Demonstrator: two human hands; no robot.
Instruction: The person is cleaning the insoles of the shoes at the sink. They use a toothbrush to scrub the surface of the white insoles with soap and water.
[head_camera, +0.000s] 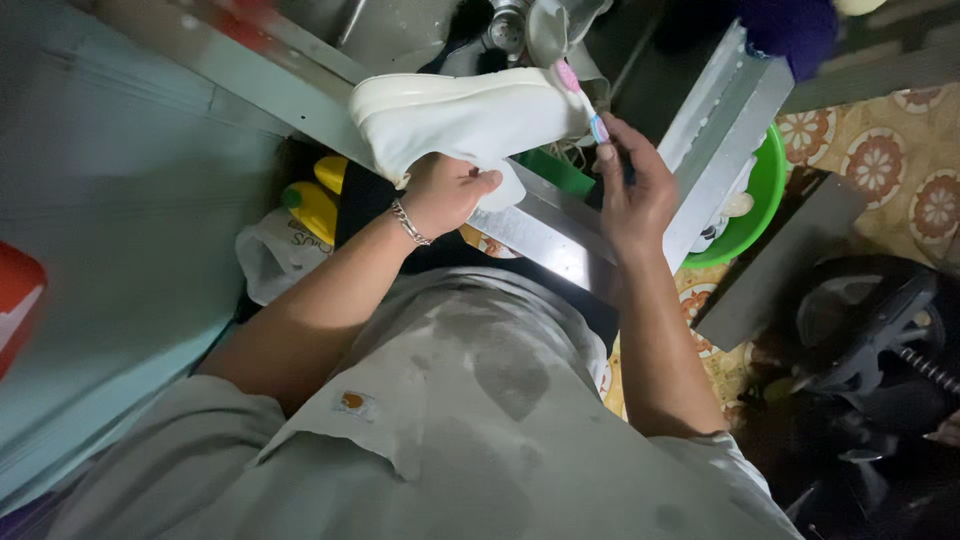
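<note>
While the left hand (447, 190) curls its fingers (484, 180) shut on the underside of one white shoe (465, 115), the right hand (632, 185) pinches a pink toothbrush (580, 95) against the shoe's end, its fingers closed around the handle. Most of that handle is hidden inside the grip. One shoe and one brush are in the hands, held above a metal sink edge (545, 235). Beyond, a green basin (765, 190) is half covered by a metal rail, its contents unclear. Two yellow bottles (318, 195) sit partly hidden in shadow beside a white bag (272, 255).
</note>
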